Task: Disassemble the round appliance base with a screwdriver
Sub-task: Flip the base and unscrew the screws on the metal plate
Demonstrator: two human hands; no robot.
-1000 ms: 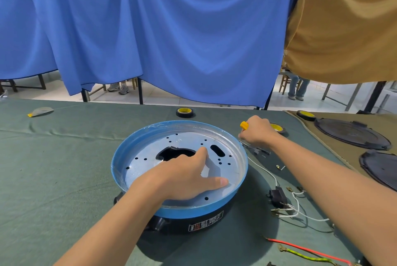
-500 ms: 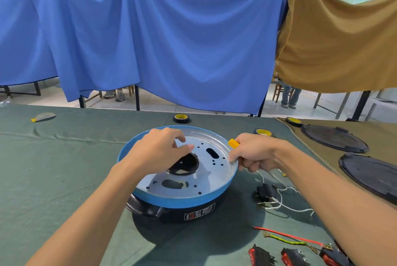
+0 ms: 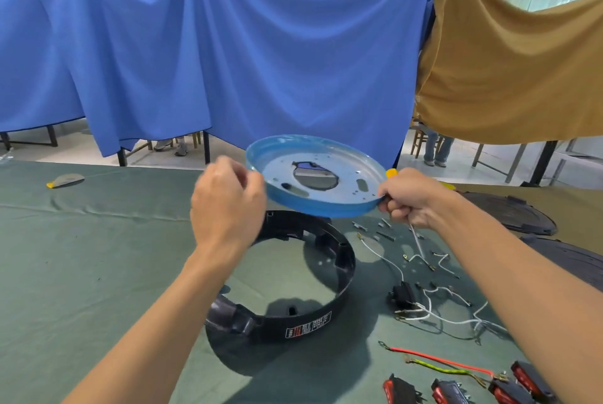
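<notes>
Holding the blue metal pan [image 3: 313, 204] in the air between them, both hands are closed. The left hand [image 3: 228, 204] has its fingers curled at the pan's left rim and seems to pinch it, though the back of the hand hides the contact. The right hand [image 3: 414, 201] is clamped on the opposite rim, thumb on top. The same fist is wrapped round a screwdriver [image 3: 391, 172], whose yellow handle end sticks out above the thumb. The pan is tilted, its perforated silver inside facing the camera, with a large round hole in the middle.

Below the hands, apart from the pan, the black plastic ring [image 3: 342, 260] of the appliance base lies on the green-clothed surface [image 3: 81, 257], a label on its near wall. Under the right hand lie small metal fittings [image 3: 381, 230] and loose white wires [image 3: 434, 309]. Beneath the right forearm are a red wire [image 3: 440, 362] and red rocker switches [image 3: 447, 392]. To the right of the right hand, dark round discs [image 3: 512, 211] rest on the surface.
</notes>
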